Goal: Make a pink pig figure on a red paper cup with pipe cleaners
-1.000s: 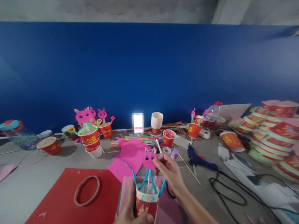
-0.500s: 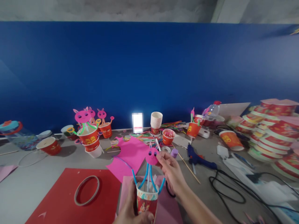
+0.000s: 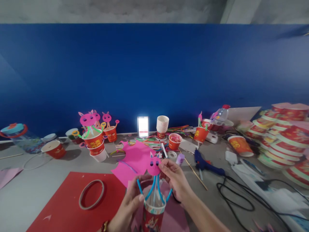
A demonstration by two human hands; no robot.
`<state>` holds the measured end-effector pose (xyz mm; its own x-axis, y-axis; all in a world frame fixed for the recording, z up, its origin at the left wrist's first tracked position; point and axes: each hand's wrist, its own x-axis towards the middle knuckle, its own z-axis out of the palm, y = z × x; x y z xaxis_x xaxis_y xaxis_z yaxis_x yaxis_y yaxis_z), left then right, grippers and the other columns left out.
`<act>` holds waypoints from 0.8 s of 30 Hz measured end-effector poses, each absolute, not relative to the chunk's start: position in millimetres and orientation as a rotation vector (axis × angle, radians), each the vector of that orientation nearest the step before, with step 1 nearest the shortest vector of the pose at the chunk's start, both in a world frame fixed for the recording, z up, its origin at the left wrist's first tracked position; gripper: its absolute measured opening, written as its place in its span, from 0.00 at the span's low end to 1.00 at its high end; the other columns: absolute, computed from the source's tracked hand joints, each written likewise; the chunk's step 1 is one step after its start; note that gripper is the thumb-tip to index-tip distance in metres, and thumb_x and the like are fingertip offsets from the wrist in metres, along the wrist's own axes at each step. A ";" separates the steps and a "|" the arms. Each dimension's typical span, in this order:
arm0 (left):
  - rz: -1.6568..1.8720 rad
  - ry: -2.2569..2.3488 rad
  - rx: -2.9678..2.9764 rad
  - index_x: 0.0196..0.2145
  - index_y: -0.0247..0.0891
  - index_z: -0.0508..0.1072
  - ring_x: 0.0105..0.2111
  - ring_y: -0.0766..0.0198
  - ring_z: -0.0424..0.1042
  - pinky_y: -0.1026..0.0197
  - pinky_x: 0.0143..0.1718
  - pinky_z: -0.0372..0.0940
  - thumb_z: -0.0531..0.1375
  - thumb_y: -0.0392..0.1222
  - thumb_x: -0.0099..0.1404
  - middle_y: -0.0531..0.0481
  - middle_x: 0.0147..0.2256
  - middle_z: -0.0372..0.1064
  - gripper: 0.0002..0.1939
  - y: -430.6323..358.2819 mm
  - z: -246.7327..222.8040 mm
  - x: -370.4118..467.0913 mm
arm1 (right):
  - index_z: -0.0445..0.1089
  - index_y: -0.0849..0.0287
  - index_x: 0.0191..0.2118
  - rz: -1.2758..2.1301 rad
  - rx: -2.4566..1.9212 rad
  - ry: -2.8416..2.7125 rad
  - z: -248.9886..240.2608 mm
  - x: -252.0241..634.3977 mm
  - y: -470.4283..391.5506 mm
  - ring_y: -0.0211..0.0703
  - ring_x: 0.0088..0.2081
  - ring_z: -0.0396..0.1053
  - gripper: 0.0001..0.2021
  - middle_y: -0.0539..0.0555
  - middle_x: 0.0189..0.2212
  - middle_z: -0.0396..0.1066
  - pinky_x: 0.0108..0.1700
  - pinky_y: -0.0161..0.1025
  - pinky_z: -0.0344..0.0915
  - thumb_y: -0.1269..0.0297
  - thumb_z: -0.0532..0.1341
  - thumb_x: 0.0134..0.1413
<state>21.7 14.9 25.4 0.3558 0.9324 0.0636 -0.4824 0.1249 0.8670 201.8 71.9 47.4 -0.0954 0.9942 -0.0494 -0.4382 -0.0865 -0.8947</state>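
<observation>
Sitting between both hands, paper cup with pink face

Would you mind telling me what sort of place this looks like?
Probably a craft worktable. Finished paper-cup animals stand by the blue wall, a glue gun and pink foam sheet lie about, and stacked cups wait at the right.

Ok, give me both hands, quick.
Left hand: closed around the paper cup.
Right hand: pinching the pink face.
</observation>
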 end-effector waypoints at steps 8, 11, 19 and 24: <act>0.953 1.059 1.630 0.42 0.36 0.77 0.44 0.51 0.73 0.54 0.48 0.65 0.66 0.45 0.59 0.42 0.42 0.76 0.14 53.5 74.5 5.2 | 0.69 0.59 0.24 1.551 -0.793 -0.901 44.7 201.1 70.6 0.34 0.23 0.62 0.15 0.45 0.20 0.65 0.27 0.31 0.61 0.56 0.73 0.45; 0.825 1.011 1.764 0.40 0.34 0.77 0.38 0.54 0.73 0.58 0.41 0.67 0.64 0.42 0.60 0.45 0.36 0.77 0.11 59.3 91.1 19.5 | 0.70 0.59 0.25 1.530 -0.762 -0.922 44.4 200.8 70.2 0.34 0.24 0.63 0.14 0.46 0.21 0.67 0.29 0.31 0.63 0.56 0.73 0.46; 0.879 1.019 1.562 0.31 0.34 0.72 0.24 0.66 0.66 0.66 0.25 0.60 0.61 0.43 0.62 0.53 0.24 0.67 0.08 73.7 82.4 40.0 | 0.68 0.58 0.26 1.322 -0.798 -0.720 51.8 209.9 75.2 0.32 0.22 0.63 0.16 0.45 0.22 0.64 0.25 0.29 0.64 0.55 0.74 0.42; 0.879 0.902 1.418 0.32 0.33 0.74 0.27 0.66 0.67 0.65 0.29 0.61 0.66 0.46 0.58 0.51 0.26 0.70 0.12 83.0 64.7 38.2 | 0.66 0.59 0.23 1.280 -0.844 -0.845 53.9 213.8 77.1 0.31 0.21 0.61 0.17 0.45 0.19 0.63 0.24 0.28 0.61 0.55 0.72 0.46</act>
